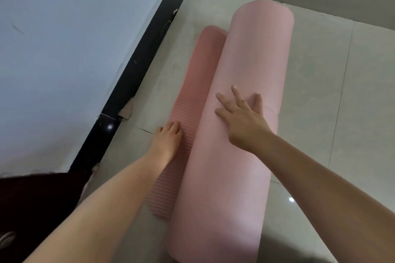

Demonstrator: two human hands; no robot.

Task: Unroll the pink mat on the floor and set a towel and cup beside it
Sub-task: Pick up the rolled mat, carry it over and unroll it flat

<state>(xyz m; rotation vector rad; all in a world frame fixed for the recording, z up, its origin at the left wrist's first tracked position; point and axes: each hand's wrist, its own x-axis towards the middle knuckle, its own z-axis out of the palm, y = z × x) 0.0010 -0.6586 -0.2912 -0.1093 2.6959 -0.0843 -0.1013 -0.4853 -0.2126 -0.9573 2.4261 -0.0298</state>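
Clearly the pink mat [241,113] is thick, soft foam, so it should be light for its bulk, springy under a palm and inclined to curl back on itself unless its loose end is held down. It lies on the pale tiled floor [342,113] as a fat roll running from near to far, with a narrow strip already flat on the roll's left side, toward the black skirting board [136,74] and the grey wall. The flat strip shows fine ribs across its surface; the outside of the roll looks smooth and matte, a slightly paler pink. The left hand [168,141] rests flat on the near part of the ribbed strip, fingers together and pressed down, gripping nothing. The right hand [241,117] lies on top of the roll about midway along it, fingers spread apart and flat against the foam, clamped on nothing. That looks like the sensible hold: pin the free edge with one palm and push the roll's crown away to the right with the other, since a pinch would only dent the foam. The tiles look glossy, so the strip may slide if not weighted. No towel or cup is in view.
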